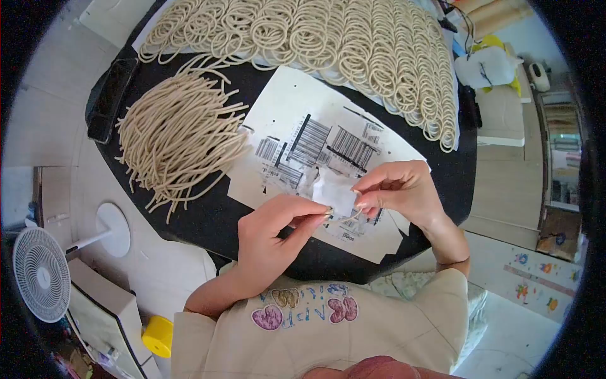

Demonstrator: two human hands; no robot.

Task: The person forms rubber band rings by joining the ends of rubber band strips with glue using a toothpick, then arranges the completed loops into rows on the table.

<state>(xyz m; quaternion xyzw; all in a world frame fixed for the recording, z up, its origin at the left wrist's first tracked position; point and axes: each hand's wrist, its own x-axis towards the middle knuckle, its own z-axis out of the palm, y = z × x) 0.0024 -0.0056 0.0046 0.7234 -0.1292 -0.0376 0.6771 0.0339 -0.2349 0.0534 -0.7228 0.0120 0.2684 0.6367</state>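
Between my two hands runs a short beige cord (351,218), bent in a curve, and it is partly hidden by the fingers. My left hand (274,230) is closed, pinching one end of the cord between thumb and forefinger. A matching pinch by my right hand (404,192) has the other end. Just behind the fingertips lies a small white sheet (333,192) on a flattened cardboard piece (278,104) covered with barcode labels. To the left of the cardboard is a loose heap of straight beige cords (180,136), some touching its edge.
Many beige cord rings (309,28) overlap in rows along the far side of the black table (457,189). A dark phone-like object (112,101) lies at the left edge. A white fan (43,275) stands on the left, and a white bottle (486,66) is at the right.
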